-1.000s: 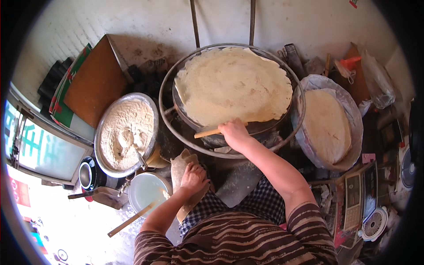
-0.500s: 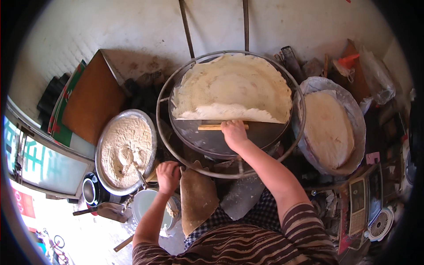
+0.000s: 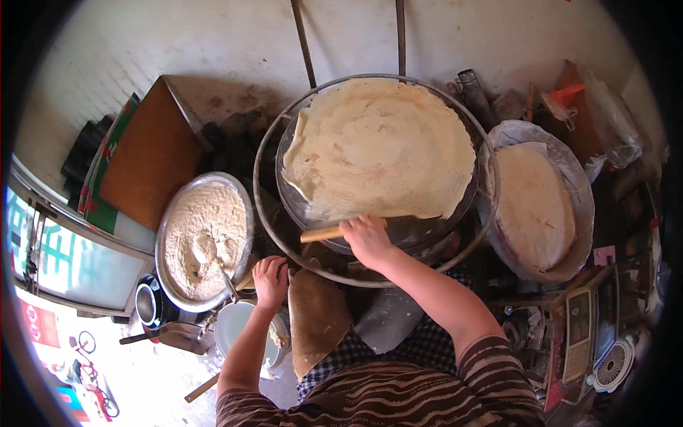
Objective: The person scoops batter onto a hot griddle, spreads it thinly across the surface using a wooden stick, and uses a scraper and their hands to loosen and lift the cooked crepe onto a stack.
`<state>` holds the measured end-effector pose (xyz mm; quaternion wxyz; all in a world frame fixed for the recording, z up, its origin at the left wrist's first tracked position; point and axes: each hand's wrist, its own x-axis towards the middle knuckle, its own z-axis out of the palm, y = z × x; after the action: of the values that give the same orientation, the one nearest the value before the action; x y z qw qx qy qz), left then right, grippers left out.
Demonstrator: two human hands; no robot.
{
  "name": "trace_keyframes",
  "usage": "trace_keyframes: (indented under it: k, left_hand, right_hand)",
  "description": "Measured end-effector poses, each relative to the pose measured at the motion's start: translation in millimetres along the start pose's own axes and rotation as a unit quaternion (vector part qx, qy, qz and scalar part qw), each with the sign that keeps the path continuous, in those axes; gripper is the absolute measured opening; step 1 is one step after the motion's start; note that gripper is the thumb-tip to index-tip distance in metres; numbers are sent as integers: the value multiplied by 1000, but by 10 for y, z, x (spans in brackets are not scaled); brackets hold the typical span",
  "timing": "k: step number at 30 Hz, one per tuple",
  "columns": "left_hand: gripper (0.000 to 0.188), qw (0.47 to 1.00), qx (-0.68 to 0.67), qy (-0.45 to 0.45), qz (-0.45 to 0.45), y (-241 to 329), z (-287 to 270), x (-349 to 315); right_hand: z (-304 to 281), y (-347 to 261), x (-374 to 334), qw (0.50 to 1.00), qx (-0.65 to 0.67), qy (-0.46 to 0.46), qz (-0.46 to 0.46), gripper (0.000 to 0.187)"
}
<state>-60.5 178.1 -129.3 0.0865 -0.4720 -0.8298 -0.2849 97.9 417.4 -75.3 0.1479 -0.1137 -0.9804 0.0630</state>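
Note:
My right hand (image 3: 368, 238) grips a flat wooden scraper (image 3: 321, 234) at the front edge of the round dark griddle (image 3: 293, 193). A large thin pancake (image 3: 380, 149) lies spread flat over most of the griddle, ragged at its rim. The scraper's far end reaches toward the pancake's front edge; whether they touch I cannot tell. My left hand (image 3: 269, 282) rests by the griddle ring's front left, fingers bent forward and slightly apart, holding nothing visible. Beside it are a metal basin of pale batter (image 3: 206, 242) with a ladle (image 3: 226, 279) in it and a brown stiff sheet (image 3: 318, 320).
A metal ring (image 3: 257, 192) surrounds the griddle. On the right, a plastic-lined basket (image 3: 585, 206) holds stacked pancakes (image 3: 535, 203). A pale bucket (image 3: 231, 329) stands below my left wrist. A brown board (image 3: 153, 156) leans at left, a small fan (image 3: 613, 364) sits at lower right.
The pancake's front edge, folded over earlier, now lies flat toward me. My right hand has come down nearer with the scraper, now tilted. My left hand has barely moved.

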Motion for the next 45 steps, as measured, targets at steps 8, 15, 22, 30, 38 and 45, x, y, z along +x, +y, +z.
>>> trace_keyframes:
  k: [8, 15, 22, 30, 38, 45]
  left_hand:
    - [19, 999, 27, -8, -25, -236, -178, -158]
    - [19, 1000, 18, -12, -18, -152, -131, 55]
    - [44, 999, 46, 24, 4, -75, 54, 861]
    - [43, 986, 46, -57, 147, 463, 521, 1495]
    - [10, 969, 6, 16, 247, 1476, 855, 2179]
    - [28, 951, 134, -75, 268, 2527, 981, 2357]
  right_hand:
    - [4, -137, -268, 999, 17, 34, 7, 11]
    - [92, -55, 87, 999, -42, 14, 17, 15]
    - [136, 428, 374, 986, -71, 95, 121, 7]
    - [-360, 478, -1019, 984, -24, 173, 28, 31]
    - [-700, 621, -1413, 982, -33, 171, 66, 34]
    - [-545, 602, -1239, 984, 4, 178, 12, 32]
